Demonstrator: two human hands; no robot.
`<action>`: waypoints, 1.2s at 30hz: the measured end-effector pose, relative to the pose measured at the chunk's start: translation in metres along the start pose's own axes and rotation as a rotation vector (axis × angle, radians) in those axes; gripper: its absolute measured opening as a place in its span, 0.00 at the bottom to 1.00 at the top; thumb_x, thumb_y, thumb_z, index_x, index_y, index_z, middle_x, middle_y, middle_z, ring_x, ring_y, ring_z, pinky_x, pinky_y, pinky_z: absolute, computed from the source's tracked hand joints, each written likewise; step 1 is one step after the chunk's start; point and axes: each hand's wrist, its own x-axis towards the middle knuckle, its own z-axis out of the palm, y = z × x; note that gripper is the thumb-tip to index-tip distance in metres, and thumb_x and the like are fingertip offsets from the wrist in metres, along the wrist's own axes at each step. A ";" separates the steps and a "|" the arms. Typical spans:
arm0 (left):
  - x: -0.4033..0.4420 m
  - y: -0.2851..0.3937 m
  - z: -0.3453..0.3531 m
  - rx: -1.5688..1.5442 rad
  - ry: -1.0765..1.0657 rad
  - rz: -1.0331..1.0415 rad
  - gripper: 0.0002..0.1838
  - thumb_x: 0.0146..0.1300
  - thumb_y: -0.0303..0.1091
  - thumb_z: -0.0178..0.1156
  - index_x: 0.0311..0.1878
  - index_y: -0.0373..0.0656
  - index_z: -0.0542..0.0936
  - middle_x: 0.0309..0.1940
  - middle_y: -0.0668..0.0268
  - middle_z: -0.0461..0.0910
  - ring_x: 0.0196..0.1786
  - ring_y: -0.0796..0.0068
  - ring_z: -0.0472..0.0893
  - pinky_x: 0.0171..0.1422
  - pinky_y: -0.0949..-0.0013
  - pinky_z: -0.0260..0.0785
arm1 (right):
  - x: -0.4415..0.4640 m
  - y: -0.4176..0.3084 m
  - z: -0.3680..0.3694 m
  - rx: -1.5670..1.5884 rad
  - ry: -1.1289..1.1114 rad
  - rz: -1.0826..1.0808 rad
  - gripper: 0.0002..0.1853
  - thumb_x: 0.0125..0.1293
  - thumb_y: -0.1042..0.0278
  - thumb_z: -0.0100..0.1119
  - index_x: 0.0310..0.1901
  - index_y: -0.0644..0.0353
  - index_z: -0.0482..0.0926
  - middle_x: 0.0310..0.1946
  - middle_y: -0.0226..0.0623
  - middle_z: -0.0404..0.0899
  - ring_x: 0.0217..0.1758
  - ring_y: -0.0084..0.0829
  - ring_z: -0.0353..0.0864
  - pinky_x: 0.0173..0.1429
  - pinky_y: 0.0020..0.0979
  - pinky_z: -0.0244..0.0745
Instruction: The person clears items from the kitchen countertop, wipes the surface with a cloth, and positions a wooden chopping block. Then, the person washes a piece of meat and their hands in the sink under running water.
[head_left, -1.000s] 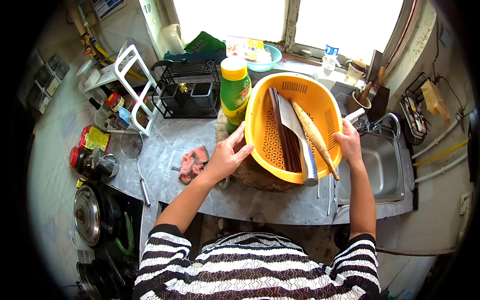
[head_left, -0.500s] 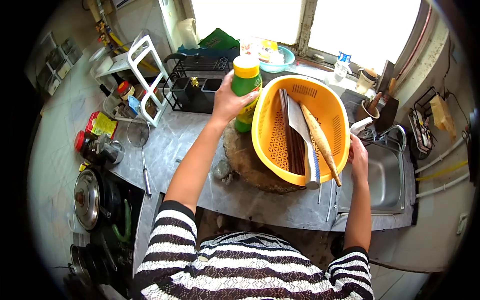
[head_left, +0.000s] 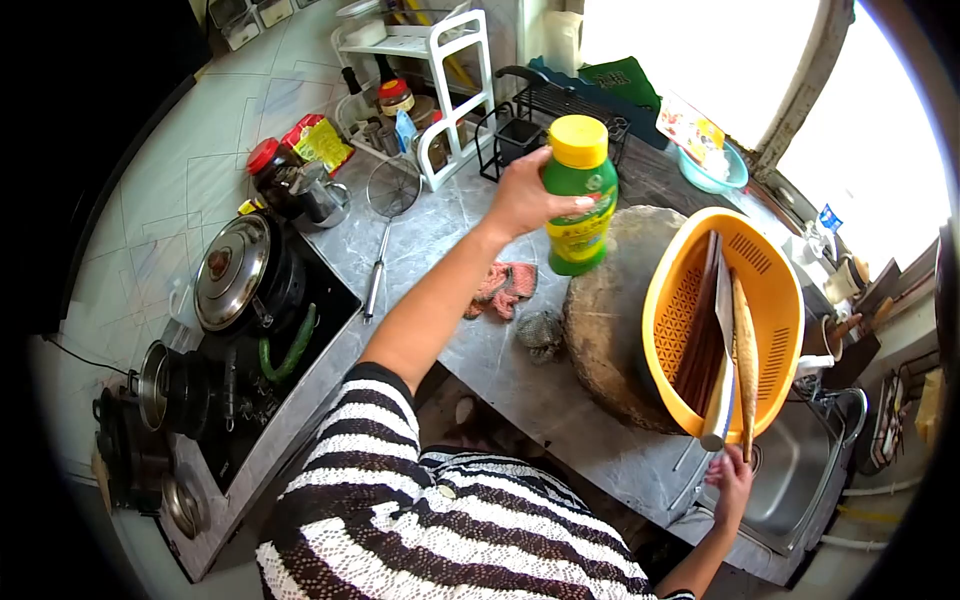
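My left hand grips a green bottle with a yellow cap, held upright at the left edge of a round wooden block. A yellow plastic basket sits over the block's right part and holds dark chopsticks, a cleaver and a tapered wooden rolling pin. My right hand is at the basket's near edge, by the ends of the cleaver and pin; its fingers are partly bent, and whether they grip anything is unclear.
A pink cloth and a scrubber lie left of the block. Farther left are a strainer, a white rack and a stove with a lidded pot. A sink is at the right.
My left hand has left the basket, taken hold of the bottle and moved it left off its place on the block. The view has turned left. My right hand has shifted to the basket's near edge.
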 end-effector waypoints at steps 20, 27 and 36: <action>0.015 -0.103 -0.229 0.053 -0.039 -0.161 0.27 0.37 0.30 0.70 0.45 0.39 0.74 0.38 0.68 0.77 0.41 0.80 0.74 0.50 0.74 0.65 | 0.018 -0.037 0.356 -0.301 -0.602 -0.456 0.14 0.56 0.75 0.55 0.45 0.63 0.72 0.35 0.32 0.74 0.35 0.22 0.72 0.41 0.24 0.70; -0.001 -0.131 -0.214 -0.066 -0.136 -0.229 0.25 0.38 0.26 0.69 0.44 0.37 0.74 0.38 0.66 0.77 0.42 0.79 0.75 0.49 0.74 0.66 | 0.047 -0.042 0.382 -0.673 -0.190 -0.787 0.21 0.46 0.77 0.57 0.46 0.61 0.69 0.43 0.45 0.70 0.48 0.44 0.69 0.51 0.35 0.65; -0.017 -0.163 -0.191 -0.069 -0.255 -0.200 0.28 0.37 0.29 0.70 0.45 0.37 0.73 0.39 0.67 0.77 0.42 0.79 0.74 0.50 0.73 0.66 | 0.086 -0.011 0.447 -1.194 -0.248 -0.775 0.27 0.47 0.62 0.59 0.48 0.64 0.67 0.46 0.45 0.70 0.50 0.43 0.68 0.50 0.36 0.67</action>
